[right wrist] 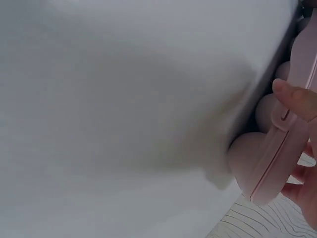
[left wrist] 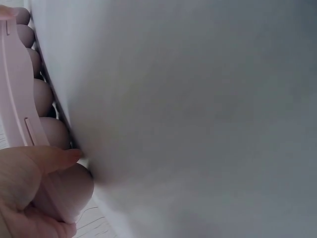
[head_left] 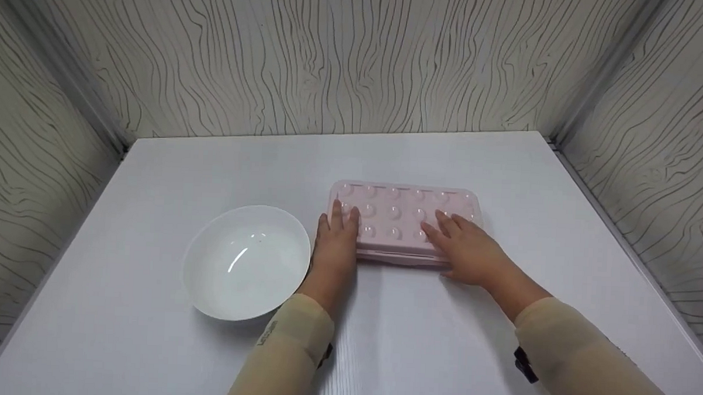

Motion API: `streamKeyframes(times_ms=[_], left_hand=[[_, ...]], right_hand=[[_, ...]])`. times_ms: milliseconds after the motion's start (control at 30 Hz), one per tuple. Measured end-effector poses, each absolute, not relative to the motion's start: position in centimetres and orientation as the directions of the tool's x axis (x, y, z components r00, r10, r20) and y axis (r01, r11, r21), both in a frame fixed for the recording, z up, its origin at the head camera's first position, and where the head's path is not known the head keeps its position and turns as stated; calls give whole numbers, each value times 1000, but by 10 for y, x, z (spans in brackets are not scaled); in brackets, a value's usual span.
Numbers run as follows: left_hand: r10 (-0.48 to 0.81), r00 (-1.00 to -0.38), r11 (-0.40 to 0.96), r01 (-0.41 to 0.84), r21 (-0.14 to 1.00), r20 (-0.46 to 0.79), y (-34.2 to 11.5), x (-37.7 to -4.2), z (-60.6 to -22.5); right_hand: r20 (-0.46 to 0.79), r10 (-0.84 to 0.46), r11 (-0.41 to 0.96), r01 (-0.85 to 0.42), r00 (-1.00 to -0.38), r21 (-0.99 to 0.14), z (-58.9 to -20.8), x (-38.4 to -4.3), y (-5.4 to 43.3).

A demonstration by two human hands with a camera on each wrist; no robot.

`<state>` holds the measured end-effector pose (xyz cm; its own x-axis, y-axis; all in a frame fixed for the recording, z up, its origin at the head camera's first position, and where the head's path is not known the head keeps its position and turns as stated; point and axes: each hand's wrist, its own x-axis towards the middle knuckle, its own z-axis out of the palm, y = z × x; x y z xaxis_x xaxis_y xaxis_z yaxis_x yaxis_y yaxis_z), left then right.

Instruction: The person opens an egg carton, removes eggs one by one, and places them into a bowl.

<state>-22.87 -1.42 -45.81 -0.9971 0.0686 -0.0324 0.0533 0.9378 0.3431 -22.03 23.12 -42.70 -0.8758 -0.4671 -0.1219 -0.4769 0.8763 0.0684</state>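
A pink plastic egg box (head_left: 406, 223) with a bumpy lid lies closed on the white table, its long side toward me. Round cups (left wrist: 43, 96) bulge from its underside in the left wrist view. My left hand (head_left: 336, 246) holds the box's left end, fingers over the lid and thumb along the front side. At the right end, my right hand (head_left: 469, 248) has its fingers spread on the lid. Its thumb (right wrist: 294, 98) presses the front near a clasp (right wrist: 283, 120) in the right wrist view.
A white bowl (head_left: 247, 264) stands just left of my left hand and forearm, nothing visible inside it. The white table (head_left: 440, 347) meets wood-grain patterned panels (head_left: 344, 63) at the back and sides.
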Motion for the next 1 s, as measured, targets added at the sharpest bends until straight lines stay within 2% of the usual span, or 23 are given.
streamKeyframes(times_ms=[333, 467, 700, 1000], left_hand=[[71, -997, 947, 62, 314, -19, -12, -229, -458], [70, -997, 954, 61, 292, -18, -11, -228, -457], [67, -998, 975, 64, 215, -5, -10, -227, -456], [52, -999, 969, 48, 244, -12, -9, -228, -457]], right_hand=[[-16, -496, 825, -477, -868, 305, -441, -217, 221], [4, -499, 823, -472, -867, 315, -441, -217, 216], [-46, -463, 840, -454, -885, 298, -442, -219, 211], [-86, -444, 856, -450, -892, 256, -441, -218, 211]])
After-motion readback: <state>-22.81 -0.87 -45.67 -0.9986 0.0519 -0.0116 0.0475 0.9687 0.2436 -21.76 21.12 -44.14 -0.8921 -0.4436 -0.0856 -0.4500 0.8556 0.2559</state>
